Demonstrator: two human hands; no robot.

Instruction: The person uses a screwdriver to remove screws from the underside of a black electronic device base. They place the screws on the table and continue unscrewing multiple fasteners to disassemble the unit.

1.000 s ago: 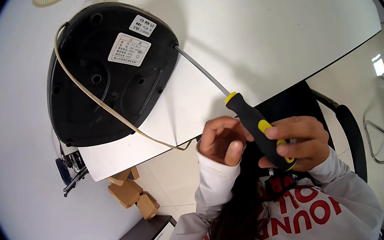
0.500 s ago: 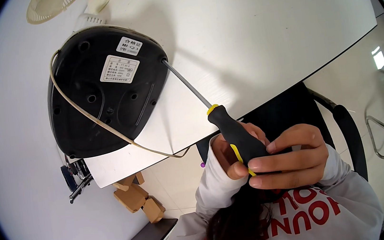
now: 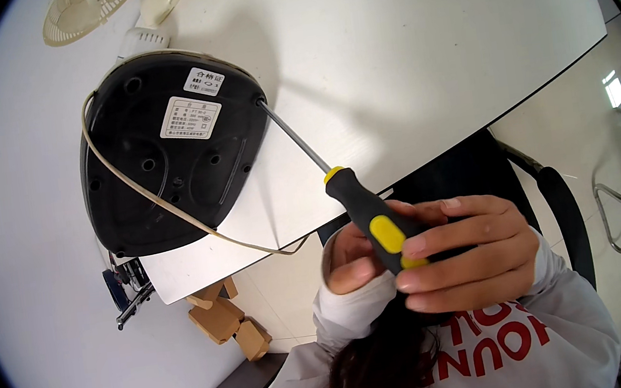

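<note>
Overhead: white table [image 3: 401, 51], pale floor; both hands' fingers [image 3: 442, 259] closed round screwdriver [image 3: 363, 211], tip at black appliance base [image 3: 165, 150].

Single head-worn fisheye view, looking steeply down from close above; table [image 3: 419, 64] fills far side, floor [image 3: 47, 319] at left, edges bending toward rim.

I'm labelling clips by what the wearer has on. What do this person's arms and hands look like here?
Both hands are bare: no gloves, rings or watch show. The left hand comes out of a long light grey sleeve with a ribbed cuff. The right hand has the same grey cuff at its wrist. The sleeves belong to a grey sweatshirt with red block lettering across the chest.
</note>
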